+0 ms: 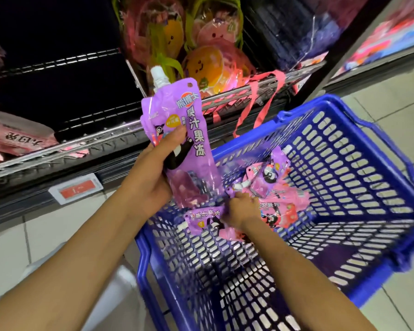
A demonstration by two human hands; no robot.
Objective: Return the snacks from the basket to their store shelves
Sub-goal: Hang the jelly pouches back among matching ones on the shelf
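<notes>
— Above the blue basket point(359, 177), item one?
— Purple spouted jelly pouch point(182, 139), upright, white cap at top, held over the basket's far-left corner. Left hand point(153, 173) grips it about the middle, thumb curled across the front, fingers wrapped behind.

— Item two, inside the basket?
— Second purple pouch point(206, 219), lying flat on the basket floor near the left wall, spout toward that wall. Right hand point(239, 209) is down on it, fingers bent and closed over its edge; how firm the hold is, I cannot tell, as the hand is blurred.

— Remaining stock in the basket?
— Heap of pink and purple pouches point(275, 187) against the far wall, just beyond the right hand, overlapping one another. Exact count not legible.

— Beyond the basket?
— Wire shelf point(105, 134) to the far left, dark, with pink bags point(14, 137) at its left end. Red price tag point(75, 188) on the shelf edge below. Directly behind the basket's far rim, round fruit jelly packs with smiling faces point(204, 63), and a pink strap point(261, 101) hanging over the shelf rail.

— Under the basket?
— Pale tiled floor point(392, 91).
</notes>
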